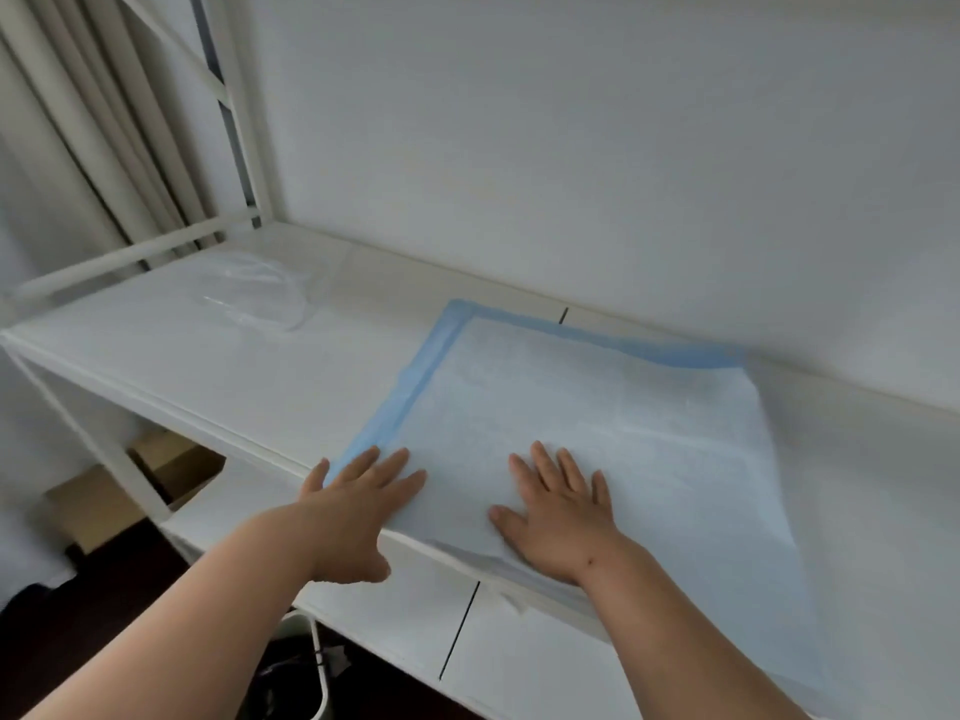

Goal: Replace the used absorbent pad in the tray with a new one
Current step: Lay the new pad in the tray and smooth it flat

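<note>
Left hand (358,504) flat, fingers spread, pressing near-left corner of absorbent pad (587,433). Right hand (558,517) just beside, palm down, fingers straight on pad. Pad lies on white tray (218,366); crumpled clear wrapper (260,293) well beyond left hand.

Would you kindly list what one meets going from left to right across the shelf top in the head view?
Clear plastic wrapper → left hand on the blue border → right hand, flat on the absorbent pad.
</note>
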`<state>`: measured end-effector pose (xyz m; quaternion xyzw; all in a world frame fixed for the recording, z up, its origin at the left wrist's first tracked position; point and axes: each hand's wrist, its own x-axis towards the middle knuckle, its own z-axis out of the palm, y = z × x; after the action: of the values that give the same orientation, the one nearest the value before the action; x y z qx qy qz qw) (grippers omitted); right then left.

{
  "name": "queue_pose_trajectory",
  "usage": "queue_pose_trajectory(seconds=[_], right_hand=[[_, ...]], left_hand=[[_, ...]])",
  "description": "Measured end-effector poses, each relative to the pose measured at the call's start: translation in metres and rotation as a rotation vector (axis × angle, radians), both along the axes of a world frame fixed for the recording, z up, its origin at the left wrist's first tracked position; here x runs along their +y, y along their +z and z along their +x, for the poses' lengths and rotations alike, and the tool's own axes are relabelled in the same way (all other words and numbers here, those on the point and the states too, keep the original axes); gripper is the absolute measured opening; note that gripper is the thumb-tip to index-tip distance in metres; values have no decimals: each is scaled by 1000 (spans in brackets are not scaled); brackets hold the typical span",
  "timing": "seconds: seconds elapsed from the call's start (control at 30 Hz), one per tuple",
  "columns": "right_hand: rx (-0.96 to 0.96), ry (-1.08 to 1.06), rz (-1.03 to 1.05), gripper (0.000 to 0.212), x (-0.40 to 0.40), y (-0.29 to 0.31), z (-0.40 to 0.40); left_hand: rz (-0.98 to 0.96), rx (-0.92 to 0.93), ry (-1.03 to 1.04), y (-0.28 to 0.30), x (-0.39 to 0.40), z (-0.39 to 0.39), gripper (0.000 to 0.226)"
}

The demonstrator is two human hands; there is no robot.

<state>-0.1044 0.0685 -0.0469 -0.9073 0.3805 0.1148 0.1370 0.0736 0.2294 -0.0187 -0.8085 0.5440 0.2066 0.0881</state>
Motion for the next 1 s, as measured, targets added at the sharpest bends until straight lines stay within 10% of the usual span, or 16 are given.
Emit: queue_pose_trajectory(seconds=[1.0], right_hand=[[-98,-19,60,71,11,-3,66]], left_hand=[[-812,-257,89,-27,6,8,27]])
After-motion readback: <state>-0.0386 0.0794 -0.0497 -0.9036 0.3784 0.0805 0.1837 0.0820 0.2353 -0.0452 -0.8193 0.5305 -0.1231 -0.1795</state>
